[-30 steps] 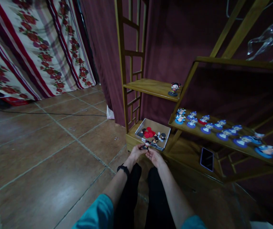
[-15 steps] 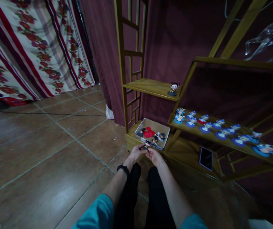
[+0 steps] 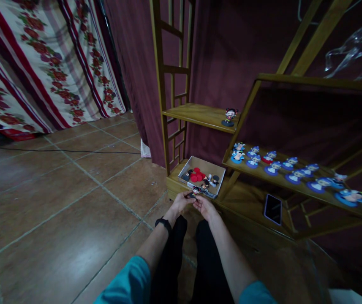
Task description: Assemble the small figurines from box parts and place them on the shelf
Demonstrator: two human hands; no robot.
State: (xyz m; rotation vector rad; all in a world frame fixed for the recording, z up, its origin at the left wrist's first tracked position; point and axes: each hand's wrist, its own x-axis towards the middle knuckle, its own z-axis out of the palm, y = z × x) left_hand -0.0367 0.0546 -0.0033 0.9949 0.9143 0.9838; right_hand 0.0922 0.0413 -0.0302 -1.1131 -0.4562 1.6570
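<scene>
v. little has changed in the last sec: the small black-and-red plastic-looking figurine (image 3: 195,190) stays pinched between the person's left hand (image 3: 179,204) & right hand (image 3: 205,207), roughly upright, at the near edge of the open white-rimmed cardboard box (image 3: 208,166). main diff is the view, which turns a hair to the right. so the work in hand sits at the same stage, imo: both hands busy w/ one piece, which is neither in the box nor on a shelf.

fingers of both hands are narrow, gripping the figurine low, approx at its dark base; can't tell exactly how each fingertip sits b/c it's too small. also can't tell if the hands touch the box.

box contents look unchanged: flat red round discs (image 3: 197,175) toward the left, a jumble of small dark-and-white figurines (image 3: 212,182) toward the right. far up, a similar black-haired figurine on a dark round base (image 3: 230,115) stands at the right end of the yellow-brown wooden shelf (image 3: 196,112), same spot as before. blue-and-white figurines on round bases (image 3: 273,168) also hold their places, to the right.
</scene>
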